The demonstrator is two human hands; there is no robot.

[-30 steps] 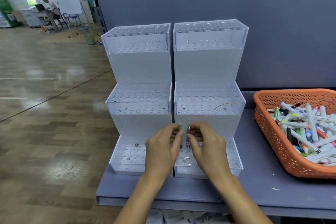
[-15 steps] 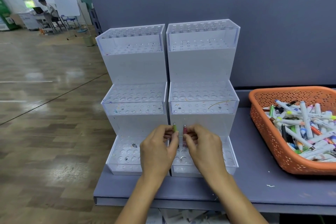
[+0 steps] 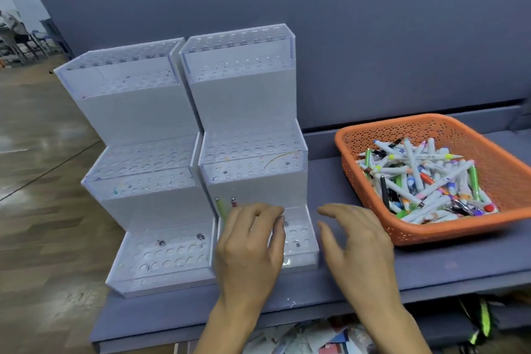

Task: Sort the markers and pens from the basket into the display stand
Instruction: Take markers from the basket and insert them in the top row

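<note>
Two clear stepped racks stood side by side on a grey-blue tabletop [image 3: 431,264], the left stand [image 3: 138,112] and the right stand [image 3: 247,100] touching along their inner walls. Each had three tiers of round holes. Behind them rose a grey-blue partition [image 3: 373,37], and to the left a glossy wooden floor [image 3: 43,181] stretched back into a wide room, where some furniture showed blurred at the far edge. Loose papers [image 3: 301,336] lay under the tabletop's front edge.

An orange basket [image 3: 359,135] sat on the tabletop to the right of the stands, apart from them, holding a heap of markers [image 3: 416,178], mostly white-bodied with coloured caps.

In the lowest tier of the right stand, near its back left corner, a green pen [image 3: 221,207] and a red pen [image 3: 234,202] stood upright, close beside each other.

The left hand [image 3: 250,247] hovered over that lowest tier, its fingers loosely bent and holding nothing, with the two pens just beyond its knuckles on the left. Whether it touched the stand could not be told. The right hand [image 3: 359,244] hung palm down between the right stand and the basket, fingers spread and relaxed, gripping nothing and near the basket's front corner.
</note>
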